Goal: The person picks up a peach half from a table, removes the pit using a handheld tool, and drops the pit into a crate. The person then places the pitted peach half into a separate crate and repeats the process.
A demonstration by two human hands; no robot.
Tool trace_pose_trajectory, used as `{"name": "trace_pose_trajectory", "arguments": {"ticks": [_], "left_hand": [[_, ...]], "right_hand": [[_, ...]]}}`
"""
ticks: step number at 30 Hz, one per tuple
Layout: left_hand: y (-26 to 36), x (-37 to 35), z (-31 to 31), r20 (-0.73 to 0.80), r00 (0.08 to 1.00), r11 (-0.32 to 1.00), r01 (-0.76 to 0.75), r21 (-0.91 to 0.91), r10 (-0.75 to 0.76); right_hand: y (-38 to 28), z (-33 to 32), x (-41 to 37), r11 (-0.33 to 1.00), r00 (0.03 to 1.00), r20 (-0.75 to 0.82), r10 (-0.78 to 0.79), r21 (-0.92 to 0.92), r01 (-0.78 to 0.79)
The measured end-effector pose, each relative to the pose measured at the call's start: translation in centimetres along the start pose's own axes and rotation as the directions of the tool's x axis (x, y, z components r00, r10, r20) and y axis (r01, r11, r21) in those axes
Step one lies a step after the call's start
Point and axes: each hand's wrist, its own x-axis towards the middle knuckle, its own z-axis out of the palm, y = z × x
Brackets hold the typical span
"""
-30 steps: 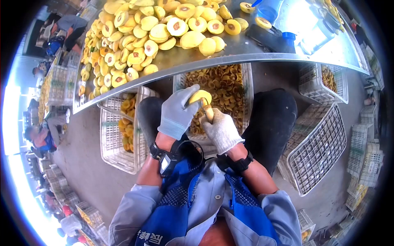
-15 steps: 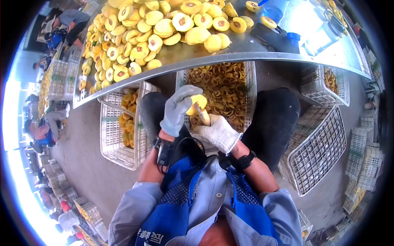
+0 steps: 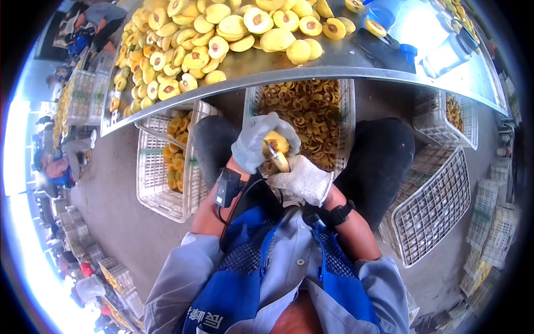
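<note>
Both of my hands wear pale work gloves and meet over my lap. My left hand (image 3: 248, 146) is wrapped round a yellow peach half (image 3: 277, 140), cut face toward me with a brownish centre. In my right hand (image 3: 305, 181) is a small knife (image 3: 281, 162) with a pale wooden handle; its narrow metal blade touches the peach's cut face. The blade's tip is hard to make out. Below and beyond the hands, a white crate (image 3: 347, 119) holds many brownish-yellow peach scraps (image 3: 303, 108).
A metal table (image 3: 250, 69) in front carries a heap of peach halves (image 3: 194, 39). A blue-capped clear container (image 3: 448, 55) lies at its right. A crate (image 3: 161, 189) of peach pieces stands left, a tilted crate (image 3: 428, 206) right. Other people (image 3: 103, 25) work at far left.
My left hand has turned and closed further round the peach half, its fingers now over the top. Both hands have shifted slightly right in view, with the knife still at the peach.
</note>
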Motion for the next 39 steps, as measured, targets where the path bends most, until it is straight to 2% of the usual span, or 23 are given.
{"name": "trace_pose_trajectory", "arguments": {"ticks": [1, 3, 4, 5, 6, 8, 9, 10, 11, 14, 17, 18, 21, 24, 27, 28, 31, 36, 39], "left_hand": [[-0.5, -0.1, 0.6, -0.024, 0.999, 0.985, -0.028, -0.169, 0.024], [-1.0, -0.1, 2.0, -0.077, 0.995, 0.870, -0.090, -0.485, 0.060], [-0.3, -0.5, 2.1, -0.163, 0.987, 0.932, -0.071, -0.356, 0.012], [0.7, -0.8, 2.0, -0.221, 0.966, 0.981, -0.161, -0.109, 0.134], [1.7, -1.1, 1.7, -0.245, 0.933, 0.961, -0.233, 0.149, 0.264], [3.0, -2.2, -2.5, -0.281, 0.841, 0.754, -0.206, 0.624, 0.462], [3.6, -3.1, -6.1, -0.305, 0.784, 0.592, -0.097, 0.800, 0.541], [6.0, -4.3, -6.5, -0.276, 0.747, 0.337, 0.075, 0.939, 0.605], [8.3, -5.2, -6.6, -0.225, 0.716, 0.052, 0.255, 0.966, 0.661], [11.5, -6.5, -9.5, -0.410, 0.717, -0.056, 0.528, 0.847, 0.563], [11.6, -4.4, -11.7, -0.452, 0.739, 0.006, 0.519, 0.855, 0.499], [11.1, -2.9, -12.3, -0.377, 0.755, 0.023, 0.433, 0.901, 0.536], [10.9, 2.5, -15.5, -0.385, 0.691, 0.087, 0.425, 0.901, 0.612], [10.7, 7.0, -19.8, -0.290, 0.616, -0.053, 0.476, 0.878, 0.732], [12.2, 8.6, -20.9, -0.436, 0.671, 0.118, 0.464, 0.878, 0.600], [13.1, 9.0, -21.3, -0.592, 0.679, 0.285, 0.520, 0.805, 0.434], [14.5, 8.4, -20.9, -0.683, 0.706, 0.330, 0.610, 0.721, 0.187], [12.8, 6.3, -19.8, -0.659, 0.702, 0.619, 0.398, 0.677, 0.269], [11.9, 5.6, -17.1, -0.691, 0.607, 0.619, 0.382, 0.686, 0.392]], "right_hand": [[-0.4, 0.0, -0.4, 0.990, 0.997, 0.072, 0.027, 0.135, -0.036], [-1.0, 0.2, -0.7, 0.986, 0.992, 0.123, -0.009, 0.166, -0.012], [-1.0, 0.3, -0.9, 0.981, 0.989, 0.138, -0.053, 0.193, 0.026], [-0.9, 0.3, -1.1, 0.974, 0.983, 0.154, -0.097, 0.220, 0.061], [-1.2, 0.1, -1.4, 0.959, 0.984, 0.152, -0.094, 0.278, 0.049], [-0.5, -0.1, -1.3, 0.956, 0.993, 0.065, -0.095, 0.284, 0.073], [-0.3, -0.1, -1.2, 0.954, 0.995, 0.021, -0.097, 0.289, 0.087], [-1.0, -0.2, -1.4, 0.947, 0.995, 0.017, -0.102, 0.307, 0.092], [-1.3, -0.2, -1.3, 0.961, 0.993, -0.003, -0.119, 0.252, 0.116], [-1.3, 0.2, -0.8, 0.979, 0.985, -0.038, -0.171, 0.107, 0.174], [-1.9, 0.5, -0.6, 0.994, 0.994, -0.039, -0.102, 0.046, 0.103], [-1.7, 0.5, -0.4, 0.993, 0.993, -0.045, -0.107, 0.048, 0.109], [-1.9, 0.5, -0.6, 0.989, 0.991, -0.063, -0.118, 0.080, 0.123], [-2.3, 0.4, -0.7, 0.989, 0.987, -0.106, -0.121, 0.067, 0.128], [-1.9, 0.3, -0.4, 0.987, 0.979, -0.148, -0.137, 0.064, 0.148], [-1.6, 0.4, -0.2, 0.986, 0.977, -0.159, -0.140, 0.070, 0.152], [-2.1, 0.6, -0.2, 0.989, 0.983, -0.147, -0.108, 0.087, 0.121], [-1.4, 1.0, 0.7, 0.990, 0.979, -0.160, -0.125, 0.048, 0.134], [-1.7, 1.1, 0.7, 0.988, 0.978, -0.168, -0.127, 0.068, 0.140]]}}
